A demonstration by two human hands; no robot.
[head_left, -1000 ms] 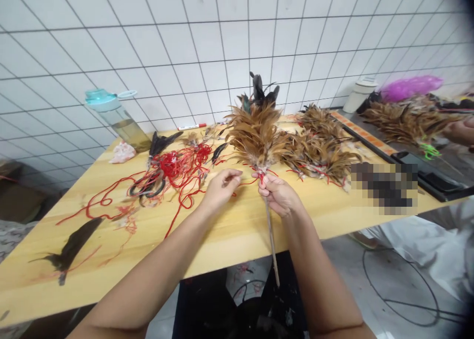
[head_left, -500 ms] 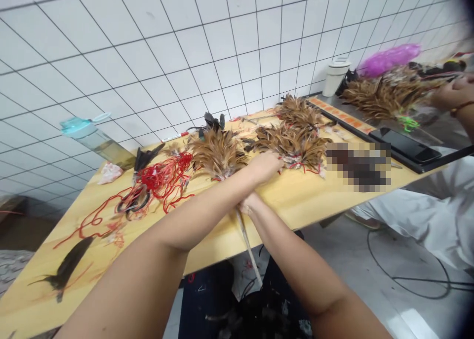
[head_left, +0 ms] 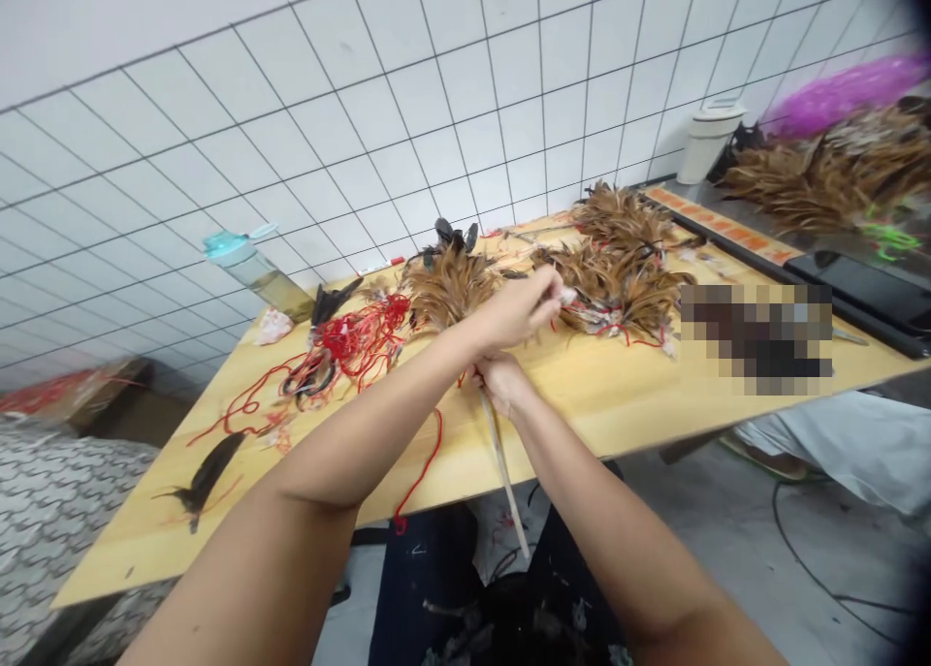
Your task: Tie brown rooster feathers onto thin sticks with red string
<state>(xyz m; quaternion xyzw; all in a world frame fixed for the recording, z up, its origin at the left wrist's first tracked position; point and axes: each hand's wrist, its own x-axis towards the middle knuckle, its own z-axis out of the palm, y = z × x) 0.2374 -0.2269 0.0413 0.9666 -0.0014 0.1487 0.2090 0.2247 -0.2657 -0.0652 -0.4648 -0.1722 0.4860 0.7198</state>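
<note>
The right hand gripped the wooden handle just below the feather bunch, steadying it, while the left hand pinched a small pale strand.

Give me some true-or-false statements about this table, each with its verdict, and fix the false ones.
The right hand grips a wooden stick. True.
The left hand holds scissors. False: the scissors lie on the table among red thread, and the left hand's fingers pinch something small.
Red thread hangs over the table's near edge. True.
The feather bunches lie on the floor. False: they lie on the table.
</note>
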